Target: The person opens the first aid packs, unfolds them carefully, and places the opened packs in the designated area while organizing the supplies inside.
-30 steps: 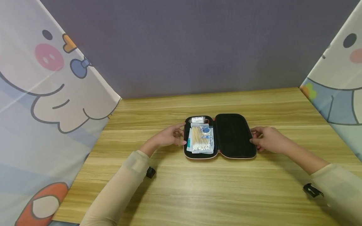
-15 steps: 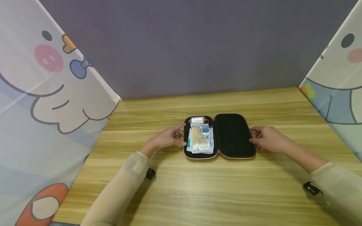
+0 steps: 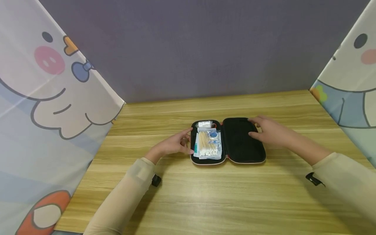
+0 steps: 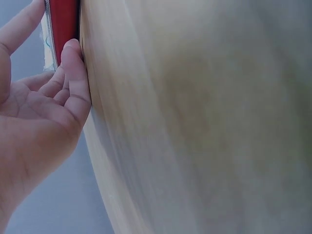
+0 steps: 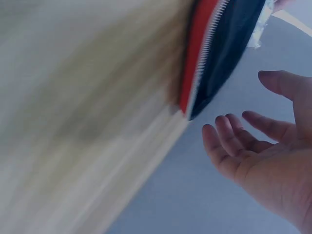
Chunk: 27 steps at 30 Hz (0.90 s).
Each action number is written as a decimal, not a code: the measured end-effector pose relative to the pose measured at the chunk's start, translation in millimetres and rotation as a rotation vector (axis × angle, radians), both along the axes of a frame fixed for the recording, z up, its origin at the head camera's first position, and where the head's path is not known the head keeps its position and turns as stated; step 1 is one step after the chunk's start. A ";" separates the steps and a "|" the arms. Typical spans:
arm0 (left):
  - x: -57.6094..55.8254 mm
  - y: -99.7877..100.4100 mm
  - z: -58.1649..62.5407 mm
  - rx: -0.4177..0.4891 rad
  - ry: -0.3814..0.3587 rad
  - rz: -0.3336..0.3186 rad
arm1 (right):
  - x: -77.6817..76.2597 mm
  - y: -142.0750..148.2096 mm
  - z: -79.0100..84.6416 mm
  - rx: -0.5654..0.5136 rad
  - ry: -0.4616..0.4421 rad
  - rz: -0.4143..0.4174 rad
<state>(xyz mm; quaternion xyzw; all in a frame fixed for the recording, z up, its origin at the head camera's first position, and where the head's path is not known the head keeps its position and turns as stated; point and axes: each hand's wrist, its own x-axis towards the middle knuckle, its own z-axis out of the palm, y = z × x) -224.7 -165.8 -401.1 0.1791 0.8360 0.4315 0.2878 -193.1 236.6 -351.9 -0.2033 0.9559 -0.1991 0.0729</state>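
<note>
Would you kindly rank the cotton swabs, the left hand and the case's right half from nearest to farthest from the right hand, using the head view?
From the right hand:
1. Case's right half: closest, on its left.
2. Cotton swabs: farther left, in the case's left half.
3. Left hand: farthest, at the case's left edge.

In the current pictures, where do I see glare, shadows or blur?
Head view: pale glare on the near part of the table, soft shadows beside both sleeves; left wrist view: table blurred, left hand clearer; right wrist view: table smeared into streaks, zipper teeth distinguishable.
</note>
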 end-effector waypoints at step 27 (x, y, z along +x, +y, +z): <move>1.3 0.7 -3.1 -0.006 0.017 0.024 | -20.1 -102.3 -4.0 0.076 -0.067 0.166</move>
